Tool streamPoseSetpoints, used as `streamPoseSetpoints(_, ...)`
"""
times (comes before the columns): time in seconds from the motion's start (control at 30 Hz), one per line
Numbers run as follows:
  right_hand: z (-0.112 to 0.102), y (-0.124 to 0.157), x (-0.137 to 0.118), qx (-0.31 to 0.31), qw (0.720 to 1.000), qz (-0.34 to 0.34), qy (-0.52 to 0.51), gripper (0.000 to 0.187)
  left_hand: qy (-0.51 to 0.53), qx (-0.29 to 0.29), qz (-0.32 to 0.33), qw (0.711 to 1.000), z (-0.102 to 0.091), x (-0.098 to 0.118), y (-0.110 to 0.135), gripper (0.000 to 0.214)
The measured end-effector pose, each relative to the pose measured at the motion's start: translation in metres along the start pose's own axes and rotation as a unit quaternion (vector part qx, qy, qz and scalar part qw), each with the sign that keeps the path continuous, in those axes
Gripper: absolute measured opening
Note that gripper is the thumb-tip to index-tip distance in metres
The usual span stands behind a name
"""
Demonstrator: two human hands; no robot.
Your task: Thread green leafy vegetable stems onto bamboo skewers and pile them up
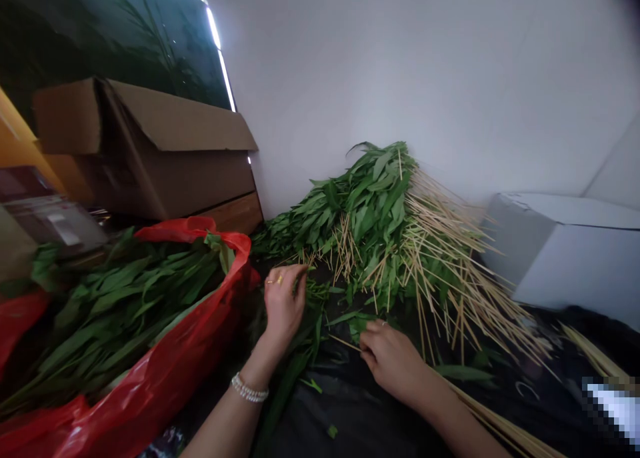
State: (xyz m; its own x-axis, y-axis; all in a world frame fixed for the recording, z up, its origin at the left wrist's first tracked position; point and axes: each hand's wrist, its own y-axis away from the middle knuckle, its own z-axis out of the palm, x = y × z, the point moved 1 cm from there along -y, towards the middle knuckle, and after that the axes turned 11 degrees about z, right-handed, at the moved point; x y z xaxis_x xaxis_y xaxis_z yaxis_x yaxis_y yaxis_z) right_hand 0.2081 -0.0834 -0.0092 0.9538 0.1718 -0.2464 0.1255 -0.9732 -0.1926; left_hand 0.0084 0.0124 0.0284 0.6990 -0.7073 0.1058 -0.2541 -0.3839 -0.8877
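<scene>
My left hand [286, 299], with rings and a beaded bracelet, is raised with its fingers pinched together. A bit of green shows at its fingertips, but I cannot tell whether it is held. Lower and to the right, my right hand [393, 359] is closed on a thin bamboo skewer [343, 342], whose end sticks out to the left. A green leaf [358, 326] lies against those fingers. Loose leafy stems [314, 311] lie between the hands. Behind them rises a big heap of leaves [373, 185] threaded on skewers, the bare sticks [450, 245] fanning out rightward.
At left, a red plastic bag [200, 341] holds many long green leaves. An open cardboard box [185, 121] stands behind it. A white box [580, 245] sits at right. More skewers [500, 421] lie on the black sheet [360, 411] by my right forearm. A white wall [425, 65] closes the back.
</scene>
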Motion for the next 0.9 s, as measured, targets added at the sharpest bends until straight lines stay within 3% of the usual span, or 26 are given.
streamPoseSetpoints(0.07, 0.002, 0.0, -0.004, 0.013, 1.0, -0.009, 0.008, 0.015, 0.043, 0.009, 0.044, 0.998, -0.003, 0.013, 0.0, 0.02)
streamPoseSetpoints(0.17, -0.001, -0.001, -0.007, 0.04, 0.999, 0.0, -0.011, 0.015, 0.138, -0.036, 0.07, 0.987, 0.0, 0.03, 0.002, 0.023)
streamPoseSetpoints(0.27, -0.006, -0.001, -0.007, 0.065, 0.996, 0.026, -0.056, 0.012, 0.262, -0.056, -0.055, 0.962, 0.009, 0.031, 0.003, 0.025)
streamPoseSetpoints(0.4, -0.011, 0.0, -0.009, 0.106, 0.989, 0.021, -0.105, 0.011, 0.425, -0.057, -0.287, 0.857, 0.02, 0.014, 0.008, 0.024)
streamPoseSetpoints(0.47, -0.013, 0.002, -0.01, 0.147, 0.981, 0.003, -0.124, 0.014, 0.472, -0.052, -0.357, 0.804, 0.024, 0.009, 0.011, 0.028)
streamPoseSetpoints(0.57, -0.015, 0.005, -0.009, 0.231, 0.964, -0.042, -0.125, 0.025, 0.512, -0.049, -0.409, 0.754, 0.025, 0.009, 0.015, 0.035)
streamPoseSetpoints(0.67, -0.018, 0.008, -0.008, 0.304, 0.944, -0.09, -0.087, 0.038, 0.534, -0.056, -0.424, 0.729, 0.026, 0.015, 0.016, 0.036)
streamPoseSetpoints(0.77, -0.023, 0.014, -0.01, 0.356, 0.924, -0.132, -0.042, 0.05, 0.54, -0.063, -0.424, 0.725, 0.026, 0.018, 0.016, 0.036)
streamPoseSetpoints(0.9, -0.025, 0.018, -0.018, 0.337, 0.923, -0.182, 0.046, 0.051, 0.548, -0.078, -0.419, 0.72, 0.027, 0.019, 0.017, 0.035)
